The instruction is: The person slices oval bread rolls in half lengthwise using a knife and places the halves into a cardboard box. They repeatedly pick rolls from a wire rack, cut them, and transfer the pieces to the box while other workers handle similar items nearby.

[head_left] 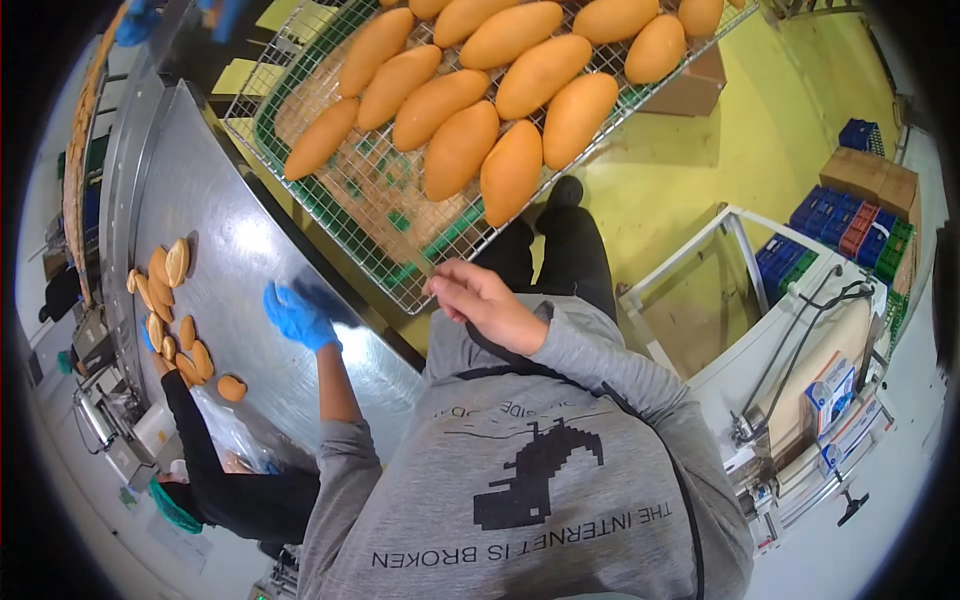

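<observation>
My left hand (300, 317), in a blue glove, is held over the metal table, with its fingers stretched out and nothing in them. My right hand (487, 304) is bare, its fingers curled closed at the near corner of a wire rack (390, 272); they appear to grip its edge. A thin brownish strip runs from the fingertips across the mesh, too unclear to name. Several oval golden-brown bread rolls (542, 76) lie on the rack in slanting rows. Under it is a green crate (300, 180) with a brownish bottom.
Shiny metal table (230, 240) at the left, with more rolls (160, 280), some cut open, along its far side. A co-worker's black-sleeved arm (185, 410) reaches toward them beside a clear plastic bag (235, 430). Blue-gloved hands (138, 25) show top left. A white-framed machine (740, 350) stands right.
</observation>
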Motion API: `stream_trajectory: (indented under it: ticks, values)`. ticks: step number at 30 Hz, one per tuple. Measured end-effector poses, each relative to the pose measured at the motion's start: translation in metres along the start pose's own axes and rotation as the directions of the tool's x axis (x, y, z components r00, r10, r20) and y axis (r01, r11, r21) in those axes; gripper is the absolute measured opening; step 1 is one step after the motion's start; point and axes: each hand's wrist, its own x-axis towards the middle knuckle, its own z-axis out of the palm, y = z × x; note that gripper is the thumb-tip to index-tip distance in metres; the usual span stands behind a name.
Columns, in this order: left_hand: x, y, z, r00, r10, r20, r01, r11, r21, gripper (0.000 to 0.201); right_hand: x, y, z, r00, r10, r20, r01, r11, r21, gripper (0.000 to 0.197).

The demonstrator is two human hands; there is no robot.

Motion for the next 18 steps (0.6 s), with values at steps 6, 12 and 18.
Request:
stream_trajectory:
  ticks: [6,12,18]
  values:
    - [0.048,0.205,0.032,0.978,0.107,0.18,0.049,0.718,-0.695,0.03,-0.017,-0.034,-0.048,0.891,-0.276,-0.36,0.269,0.961,-0.071,0.021]
    - [-0.008,0.356,0.052,0.74,0.598,0.308,-0.2,0.632,-0.749,0.038,-0.049,-0.072,-0.136,0.494,-0.439,-0.751,0.477,0.859,-0.188,0.015]
    - [-0.065,0.412,0.084,0.53,0.699,0.481,-0.533,0.715,-0.451,0.07,-0.089,-0.106,-0.211,0.297,-0.445,-0.845,0.616,0.765,-0.186,0.013]
